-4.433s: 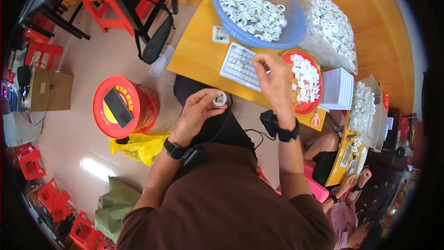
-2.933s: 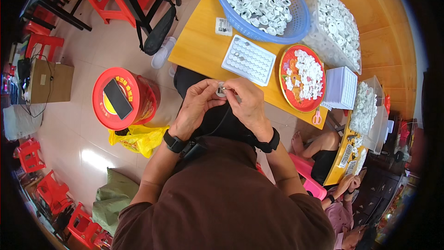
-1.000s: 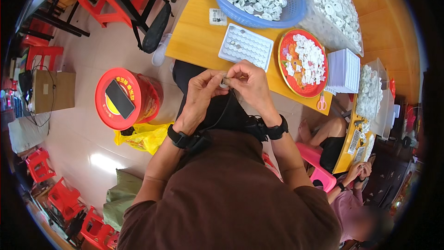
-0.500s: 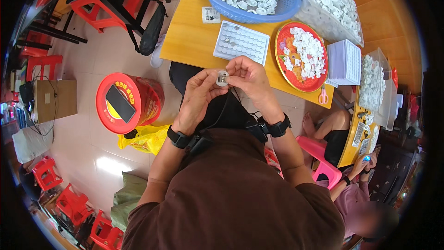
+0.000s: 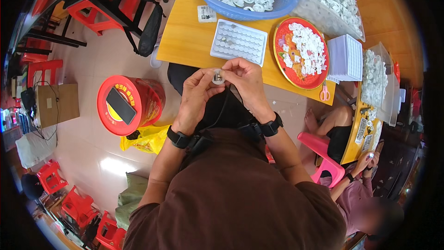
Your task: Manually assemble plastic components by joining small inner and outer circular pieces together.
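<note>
Pale floor [image 5: 88, 115] spreads left; near, the left hand [image 5: 195, 93] has its grip pinched on a white disc [image 5: 217, 82], the right hand [image 5: 249, 85] pinching its right edge. Half covered a second ago, its metal middle now shows, seemingly easier to reach. Beyond, yellow desk [image 5: 182, 39], white tray [image 5: 245, 45], blue basket [image 5: 259, 15].

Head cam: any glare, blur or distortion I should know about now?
Head view: white glare patch on the tiled floor; head view: black corners, wooden wall bowing at upper right; head view: co-worker's head blurred, lower right; head view: round white part in the left hand clear in outline, inner detail too small to tell.
</note>
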Demonstrator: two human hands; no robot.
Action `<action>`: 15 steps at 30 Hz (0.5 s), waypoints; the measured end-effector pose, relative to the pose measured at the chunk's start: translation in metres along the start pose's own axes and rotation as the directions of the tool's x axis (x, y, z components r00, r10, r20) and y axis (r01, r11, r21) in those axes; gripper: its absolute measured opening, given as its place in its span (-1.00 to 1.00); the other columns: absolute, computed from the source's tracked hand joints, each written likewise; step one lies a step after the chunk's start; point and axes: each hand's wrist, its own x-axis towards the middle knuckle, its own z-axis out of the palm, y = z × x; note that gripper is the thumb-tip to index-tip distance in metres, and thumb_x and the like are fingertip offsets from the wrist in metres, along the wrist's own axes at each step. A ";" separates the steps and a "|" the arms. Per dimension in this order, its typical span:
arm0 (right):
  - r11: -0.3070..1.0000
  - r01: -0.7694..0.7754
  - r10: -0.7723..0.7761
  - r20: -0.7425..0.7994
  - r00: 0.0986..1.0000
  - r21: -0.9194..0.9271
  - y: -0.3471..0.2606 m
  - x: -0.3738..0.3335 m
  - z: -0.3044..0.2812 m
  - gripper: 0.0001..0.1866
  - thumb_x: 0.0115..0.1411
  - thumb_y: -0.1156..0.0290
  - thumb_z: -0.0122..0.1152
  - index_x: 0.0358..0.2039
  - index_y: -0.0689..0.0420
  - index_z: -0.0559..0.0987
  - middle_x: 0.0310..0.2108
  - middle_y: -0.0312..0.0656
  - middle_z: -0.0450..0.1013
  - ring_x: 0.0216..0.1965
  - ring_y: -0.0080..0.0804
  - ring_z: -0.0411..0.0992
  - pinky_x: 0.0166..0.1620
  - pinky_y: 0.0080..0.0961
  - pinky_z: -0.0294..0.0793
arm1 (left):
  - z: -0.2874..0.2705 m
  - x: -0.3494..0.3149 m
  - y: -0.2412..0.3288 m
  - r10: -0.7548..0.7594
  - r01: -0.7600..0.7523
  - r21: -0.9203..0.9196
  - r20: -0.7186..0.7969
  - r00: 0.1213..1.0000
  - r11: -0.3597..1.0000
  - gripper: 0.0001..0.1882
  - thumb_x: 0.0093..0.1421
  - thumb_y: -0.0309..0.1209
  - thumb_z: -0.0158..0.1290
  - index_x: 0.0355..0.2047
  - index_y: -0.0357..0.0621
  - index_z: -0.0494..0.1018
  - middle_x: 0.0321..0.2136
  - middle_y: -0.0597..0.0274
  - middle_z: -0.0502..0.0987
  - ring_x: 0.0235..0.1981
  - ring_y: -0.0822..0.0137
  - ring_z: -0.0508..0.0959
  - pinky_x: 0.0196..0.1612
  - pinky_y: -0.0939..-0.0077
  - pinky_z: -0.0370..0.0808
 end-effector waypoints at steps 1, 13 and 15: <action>1.000 -0.001 0.001 0.000 1.000 0.002 0.001 0.001 -0.003 -0.90 -0.05 0.64 0.20 -0.48 0.28 0.47 -0.57 -0.31 0.40 -0.55 -0.66 0.37 -0.50 -0.71 0.39 | -0.002 0.000 0.001 -0.014 0.014 -0.026 0.001 1.000 1.000 -0.74 0.26 -0.33 -0.12 -0.21 -0.27 0.42 -0.37 0.20 0.51 -0.36 0.42 0.53 -0.26 0.59 0.51; 0.539 0.511 -0.294 0.418 0.859 -0.670 -0.013 0.000 -0.009 -0.96 -0.09 0.58 0.12 -0.55 0.22 0.45 -0.55 -0.10 0.34 -0.51 -0.10 0.37 -0.44 -0.32 0.36 | -0.011 0.002 -0.001 -0.057 0.059 0.182 -0.019 0.998 0.982 -0.78 0.24 -0.38 -0.09 -0.23 -0.27 0.45 -0.38 0.25 0.51 -0.40 0.49 0.52 -0.28 0.57 0.54; 0.457 0.544 -0.272 0.472 0.839 -0.704 -0.014 -0.001 -0.009 -0.96 -0.08 0.57 0.11 -0.55 0.21 0.44 -0.55 -0.09 0.34 -0.49 -0.07 0.37 -0.44 -0.28 0.35 | -0.011 0.002 -0.002 -0.065 0.067 0.197 -0.019 0.998 0.978 -0.78 0.24 -0.38 -0.09 -0.23 -0.27 0.45 -0.38 0.25 0.51 -0.40 0.49 0.52 -0.28 0.57 0.54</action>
